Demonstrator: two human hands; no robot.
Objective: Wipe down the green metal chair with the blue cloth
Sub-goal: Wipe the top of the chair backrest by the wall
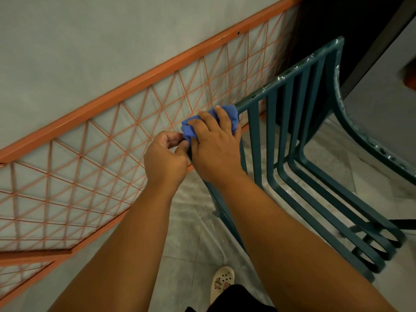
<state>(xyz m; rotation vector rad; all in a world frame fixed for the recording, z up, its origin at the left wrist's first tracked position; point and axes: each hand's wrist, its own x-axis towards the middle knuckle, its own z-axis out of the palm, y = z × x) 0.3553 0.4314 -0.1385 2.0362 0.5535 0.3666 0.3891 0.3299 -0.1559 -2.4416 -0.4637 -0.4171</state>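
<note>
The green metal chair stands to my right, its slatted back and seat running away from me. A bunched blue cloth sits on the near top corner of the chair's backrest rail. My right hand lies over the cloth with its fingers curled round it and the rail. My left hand is just left of it, fingers curled, pinching the cloth's lower left edge. The corner of the rail under the cloth is hidden.
An orange metal frame with a diagonal wire grid leans along the grey wall on the left, close behind my hands. A dark table edge rises beyond the chair. Grey tiled floor lies below, with my sandalled foot near the bottom.
</note>
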